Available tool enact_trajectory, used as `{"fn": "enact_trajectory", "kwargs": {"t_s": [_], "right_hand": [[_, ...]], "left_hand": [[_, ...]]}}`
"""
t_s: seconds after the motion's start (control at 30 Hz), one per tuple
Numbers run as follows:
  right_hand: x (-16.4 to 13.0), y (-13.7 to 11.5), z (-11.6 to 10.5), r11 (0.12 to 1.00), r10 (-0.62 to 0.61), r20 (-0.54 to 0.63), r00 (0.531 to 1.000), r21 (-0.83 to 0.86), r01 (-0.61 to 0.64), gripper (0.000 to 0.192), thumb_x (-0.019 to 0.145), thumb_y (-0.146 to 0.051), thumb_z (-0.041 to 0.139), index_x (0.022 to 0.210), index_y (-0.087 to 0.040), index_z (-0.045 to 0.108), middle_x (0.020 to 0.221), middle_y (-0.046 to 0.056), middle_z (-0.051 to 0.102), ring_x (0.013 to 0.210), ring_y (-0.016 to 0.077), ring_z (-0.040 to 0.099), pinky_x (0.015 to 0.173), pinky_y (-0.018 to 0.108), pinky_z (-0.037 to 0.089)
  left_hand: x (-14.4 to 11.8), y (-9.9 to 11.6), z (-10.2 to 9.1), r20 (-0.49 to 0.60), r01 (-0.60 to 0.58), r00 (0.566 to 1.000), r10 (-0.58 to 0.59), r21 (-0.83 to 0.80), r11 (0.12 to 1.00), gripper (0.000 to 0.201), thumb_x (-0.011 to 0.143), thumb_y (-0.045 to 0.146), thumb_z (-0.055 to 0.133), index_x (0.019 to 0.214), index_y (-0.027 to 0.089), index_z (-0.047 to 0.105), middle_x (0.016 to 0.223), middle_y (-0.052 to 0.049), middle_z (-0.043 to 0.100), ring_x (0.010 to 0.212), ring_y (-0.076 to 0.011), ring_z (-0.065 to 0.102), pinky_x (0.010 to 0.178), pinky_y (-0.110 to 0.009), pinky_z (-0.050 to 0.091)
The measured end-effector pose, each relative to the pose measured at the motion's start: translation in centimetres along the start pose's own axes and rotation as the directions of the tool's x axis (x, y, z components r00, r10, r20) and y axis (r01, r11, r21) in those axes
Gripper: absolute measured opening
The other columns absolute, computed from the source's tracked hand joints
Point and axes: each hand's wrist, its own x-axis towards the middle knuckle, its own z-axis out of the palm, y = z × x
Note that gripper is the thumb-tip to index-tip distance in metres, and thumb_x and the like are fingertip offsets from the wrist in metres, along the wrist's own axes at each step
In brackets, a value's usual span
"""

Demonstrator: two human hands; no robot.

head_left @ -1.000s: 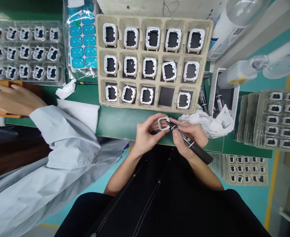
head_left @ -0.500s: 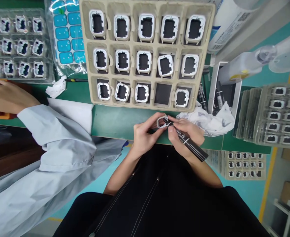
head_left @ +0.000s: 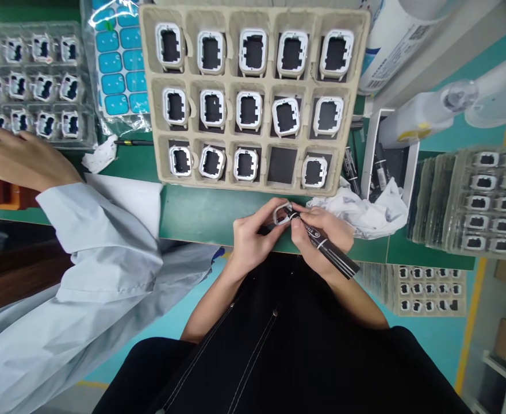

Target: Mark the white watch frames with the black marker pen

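Observation:
My left hand [head_left: 255,236] is closed around a white watch-case frame [head_left: 278,214], holding it by its edges near the table's front edge. A black marker pen [head_left: 333,253] lies in the grip of my right hand [head_left: 319,230], its tip at the inner side of the frame. Exactly where the tip touches is hidden by my fingers. Just beyond my hands is a beige moulded tray [head_left: 210,183] with similar white frames in its compartments; one front-row compartment shows only its dark base.
A co-worker's hand [head_left: 29,158] and grey sleeve [head_left: 102,230] are at left, near clear trays [head_left: 33,141] of parts. Blue stickers [head_left: 115,83] lie behind. At right are a crumpled white cloth [head_left: 365,213], a white box [head_left: 413,167] with markers, and stacked trays [head_left: 447,201].
The co-worker's hand at left has shifted, with its fingers now over the edge of the clear tray. My hands, the frame and the marker stay nearly in place; the view has tilted slightly.

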Motion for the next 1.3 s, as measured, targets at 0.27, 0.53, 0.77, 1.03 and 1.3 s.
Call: {"fn": "enact_trajectory", "kwargs": {"t_s": [0.27, 0.53, 0.77, 1.03, 1.3], "right_hand": [[0.28, 0.08, 0.49, 0.984, -0.159, 0.040, 0.987, -0.074, 0.161, 0.023, 0.102, -0.007, 0.080, 0.113, -0.027, 0.074, 0.089, -0.002, 0.082, 0.082, 0.0238, 0.088, 0.089, 0.041, 0.082], [0.39, -0.28, -0.10, 0.998, 0.054, -0.007, 0.999, -0.029, -0.054, 0.013, 0.106, -0.016, 0.081, 0.105, -0.028, 0.074, 0.093, -0.001, 0.086, 0.089, 0.0240, 0.091, 0.081, 0.033, 0.078], [0.04, 0.10, 0.27, 0.985, -0.142, 0.041, 0.989, -0.095, 0.146, 0.019, 0.105, -0.009, 0.081, 0.112, -0.026, 0.074, 0.096, 0.002, 0.086, 0.100, 0.0291, 0.092, 0.085, 0.036, 0.080], [0.23, -0.17, 0.05, 0.999, -0.008, 0.002, 1.000, -0.037, 0.008, 0.017, 0.106, -0.013, 0.081, 0.105, -0.027, 0.072, 0.093, -0.001, 0.085, 0.092, 0.0243, 0.092, 0.083, 0.033, 0.078], [0.30, -0.23, -0.06, 0.999, 0.040, -0.010, 0.999, 0.002, -0.040, 0.014, 0.107, -0.018, 0.080, 0.102, -0.028, 0.073, 0.094, 0.000, 0.087, 0.091, 0.0255, 0.092, 0.079, 0.034, 0.078]], "left_hand": [[-0.30, 0.09, 0.10, -0.004, -0.045, 0.999, 0.046, 0.106, 0.993, 0.044, 0.105, 0.023, 0.084, 0.149, 0.027, 0.084, 0.117, -0.001, 0.094, 0.090, -0.0175, 0.089, 0.089, -0.026, 0.074], [-0.06, -0.11, 0.06, -0.002, -0.076, 0.997, 0.076, 0.064, 0.995, 0.044, 0.104, 0.026, 0.089, 0.148, 0.026, 0.084, 0.122, -0.001, 0.094, 0.098, -0.0189, 0.092, 0.095, -0.025, 0.075], [-0.43, -0.03, -0.01, -0.006, -0.071, 0.997, 0.073, 0.107, 0.992, 0.042, 0.106, 0.020, 0.082, 0.148, 0.025, 0.084, 0.119, 0.000, 0.094, 0.094, -0.0160, 0.091, 0.093, -0.022, 0.073], [-0.16, -0.50, -0.09, 0.011, -0.054, 0.999, 0.053, 0.049, 0.997, 0.042, 0.106, 0.030, 0.088, 0.147, 0.025, 0.084, 0.121, -0.002, 0.094, 0.098, -0.0195, 0.093, 0.097, -0.026, 0.076], [0.12, -0.16, -0.17, 0.017, -0.007, 1.000, 0.008, -0.031, 0.999, 0.042, 0.104, 0.038, 0.093, 0.143, 0.023, 0.086, 0.118, -0.004, 0.094, 0.102, -0.0225, 0.094, 0.101, -0.029, 0.078]]}}
